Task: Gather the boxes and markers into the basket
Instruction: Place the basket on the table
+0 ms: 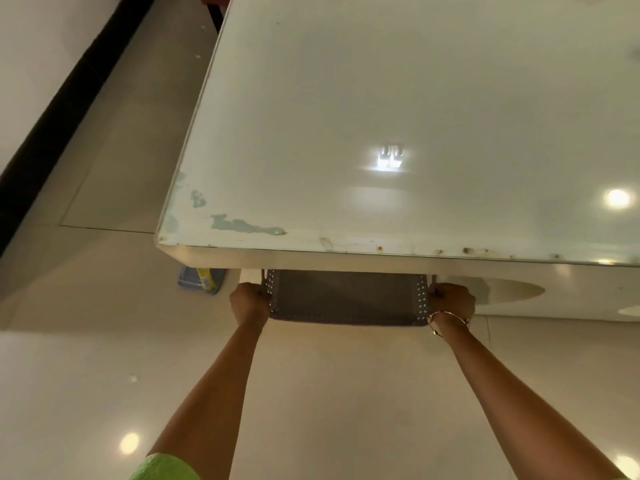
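Gripping grey perforated basket by both short ends: left hand and right hand curled round rims. Basket's far side tucked beneath white table edge, just above grip. Beyond left hand, blue box on floor under table corner. No markers visible. Risk: lifting straight up would likely knock rim against overhang and jolt grip; drawing basket clear first looks safer.

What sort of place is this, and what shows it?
Likely an indoor room, perhaps a home or office: a large white table, a glossy tiled floor, a dark skirting board.
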{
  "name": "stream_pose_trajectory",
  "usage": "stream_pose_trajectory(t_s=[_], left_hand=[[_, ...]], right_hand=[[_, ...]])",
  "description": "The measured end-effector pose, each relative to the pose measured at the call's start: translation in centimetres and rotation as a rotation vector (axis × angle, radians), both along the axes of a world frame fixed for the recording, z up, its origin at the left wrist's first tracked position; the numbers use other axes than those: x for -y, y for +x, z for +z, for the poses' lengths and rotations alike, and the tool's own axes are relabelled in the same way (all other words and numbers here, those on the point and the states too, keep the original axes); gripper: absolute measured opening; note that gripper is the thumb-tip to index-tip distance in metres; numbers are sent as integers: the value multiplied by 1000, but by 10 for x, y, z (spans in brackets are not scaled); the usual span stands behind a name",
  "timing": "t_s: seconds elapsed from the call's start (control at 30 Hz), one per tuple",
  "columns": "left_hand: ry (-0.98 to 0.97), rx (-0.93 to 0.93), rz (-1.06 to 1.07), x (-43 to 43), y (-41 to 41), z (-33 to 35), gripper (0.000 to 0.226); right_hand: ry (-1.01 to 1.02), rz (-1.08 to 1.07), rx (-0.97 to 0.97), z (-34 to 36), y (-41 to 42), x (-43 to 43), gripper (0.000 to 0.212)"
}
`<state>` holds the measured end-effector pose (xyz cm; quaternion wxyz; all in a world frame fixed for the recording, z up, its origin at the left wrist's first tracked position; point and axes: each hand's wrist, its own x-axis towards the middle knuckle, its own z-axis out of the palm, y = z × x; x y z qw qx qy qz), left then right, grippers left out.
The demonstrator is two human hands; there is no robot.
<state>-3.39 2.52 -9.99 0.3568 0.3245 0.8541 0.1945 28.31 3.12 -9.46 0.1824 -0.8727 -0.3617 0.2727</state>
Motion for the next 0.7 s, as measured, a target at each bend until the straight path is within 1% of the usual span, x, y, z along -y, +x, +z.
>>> stream_pose_trajectory(t_s=[0.07, 0.1, 0.2, 0.3, 0.4, 0.47, 0.57, 0.63, 0.7], left_hand=[[-38, 20, 22, 28, -4, 20, 11], [-54, 48, 48, 43, -5, 32, 14], [-122, 60, 111, 96, -8, 54, 26], [-160, 43, 114, 147, -14, 82, 29], [-180, 22, 105, 185, -17, 122, 32], [-195, 16, 109, 201, -19, 159, 32], [-199, 37, 141, 217, -22, 223, 34], [-195, 39, 167, 217, -25, 263, 34], [-196, 21, 180, 213, -26, 295, 29]], right_hand=[[-55, 46, 24, 22, -1, 30, 19], [-76, 51, 15, 30, 1, 48, 19], [-140, -2, -20, 63, -2, 104, 10], [-130, -60, -41, 113, -8, 155, 14], [-168, -114, -86, 158, -12, 192, 13], [-186, -134, -105, 190, -12, 209, 15], [-182, -106, -116, 244, -12, 223, 18], [-166, -82, -123, 280, -12, 220, 21], [-151, -75, -120, 312, -13, 210, 22]])
